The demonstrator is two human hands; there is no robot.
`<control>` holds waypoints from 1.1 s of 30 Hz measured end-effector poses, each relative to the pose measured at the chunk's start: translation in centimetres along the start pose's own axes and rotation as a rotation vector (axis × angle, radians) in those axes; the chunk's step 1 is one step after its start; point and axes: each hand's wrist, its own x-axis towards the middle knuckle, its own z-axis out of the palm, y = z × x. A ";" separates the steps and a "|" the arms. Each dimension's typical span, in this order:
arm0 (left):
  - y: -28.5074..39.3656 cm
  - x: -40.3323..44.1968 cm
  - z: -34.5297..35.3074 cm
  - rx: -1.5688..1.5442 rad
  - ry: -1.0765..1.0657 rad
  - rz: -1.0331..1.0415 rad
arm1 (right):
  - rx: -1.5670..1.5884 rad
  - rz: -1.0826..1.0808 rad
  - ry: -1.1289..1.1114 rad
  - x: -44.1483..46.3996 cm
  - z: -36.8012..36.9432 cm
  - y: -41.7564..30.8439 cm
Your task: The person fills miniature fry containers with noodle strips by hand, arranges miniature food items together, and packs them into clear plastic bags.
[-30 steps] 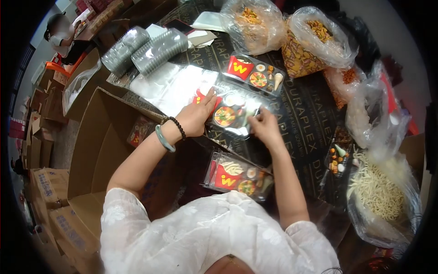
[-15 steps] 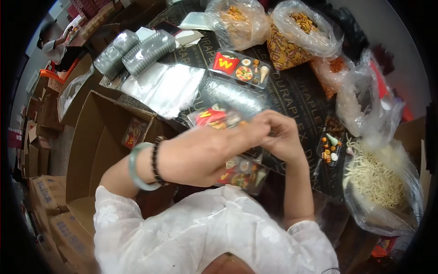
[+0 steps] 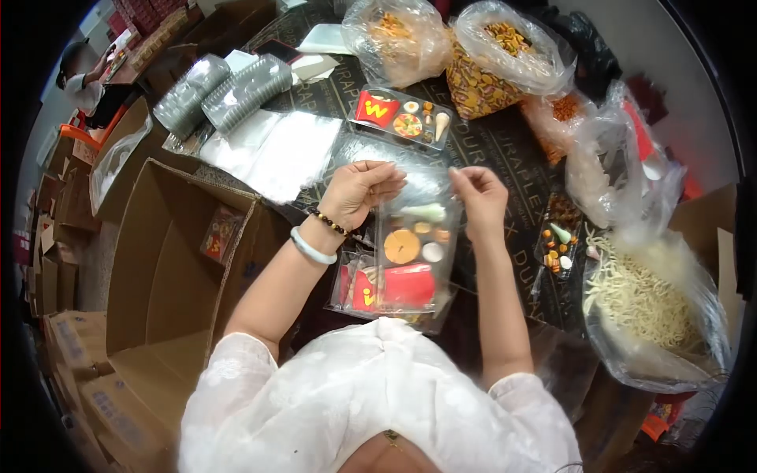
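Note:
Between my hands hangs a clear plastic bag (image 3: 441,183) with a packed tray of toy food (image 3: 402,246) inside it. A red fries box, a round orange piece and several small pieces show through. My left hand (image 3: 364,191), with a bangle and beaded bracelet at its wrist, pinches the bag's upper left edge. The fingers of my right hand (image 3: 481,195) are closed at its upper right corner. More packed trays (image 3: 351,285) lie below and behind the bag, partly hidden. Beyond my hands, an unbagged toy food tray (image 3: 400,118) rests on the dark table covering.
Flat clear bags (image 3: 272,154) and stacked clear plastic trays (image 3: 246,91) lie at the left. An open cardboard box (image 3: 169,260) holds one packed set. Bags of small toy pieces (image 3: 493,79) and a bag of cream-coloured strands (image 3: 650,307) stand right. Another person (image 3: 83,87) is far left.
My left hand has drawn back from across my right hand, and the hands are now apart. The bagged tray now hangs upright between them. The view has shifted slightly.

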 end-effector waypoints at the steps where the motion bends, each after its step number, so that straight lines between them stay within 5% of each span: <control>1: -0.6 0.8 -0.3 -0.008 0.043 0.010 | -0.104 -0.054 0.080 0.5 0.0 1.0; 2: -1.0 1.6 -0.6 -0.017 0.086 0.022 | -0.206 -0.111 0.159 1.0 -0.2 1.7; 3: -0.7 1.5 -0.5 -0.012 0.108 0.018 | -0.500 -0.534 0.251 0.8 0.1 1.1; 4: -0.4 1.4 -0.5 0.001 0.068 0.015 | -0.674 -0.714 0.260 0.4 0.5 0.5; 6: 0.1 0.8 -0.7 0.034 -0.008 -0.004 | -0.756 -1.000 0.004 -0.3 1.2 -0.4; 9: 0.7 0.5 -1.8 0.046 -0.177 -0.062 | -0.856 -1.062 -0.258 -0.7 3.7 -1.1; 13: 0.7 0.3 -1.7 0.119 -0.300 -0.076 | -0.852 -1.189 -0.331 0.3 4.6 0.5; 19: -0.4 0.1 -0.5 0.370 -0.179 0.083 | -0.581 -0.860 -0.278 0.5 6.0 2.3; 24: 0.1 -0.4 0.4 0.403 -0.156 0.033 | 0.294 0.131 -0.017 2.0 2.6 0.9; 27: -0.1 0.0 -0.7 0.329 -0.146 0.042 | 0.329 -0.124 0.405 6.5 -5.8 0.7; 30: -0.4 0.3 -0.9 0.251 -0.132 0.011 | -0.364 -0.046 0.030 4.8 -7.7 -0.1; 31: -0.4 0.5 -1.0 0.241 -0.135 0.006 | -0.372 0.115 -0.156 3.6 -6.1 -0.7; 33: -0.5 0.8 -1.0 0.223 -0.144 -0.007 | -0.338 0.087 -0.463 2.6 -5.5 0.9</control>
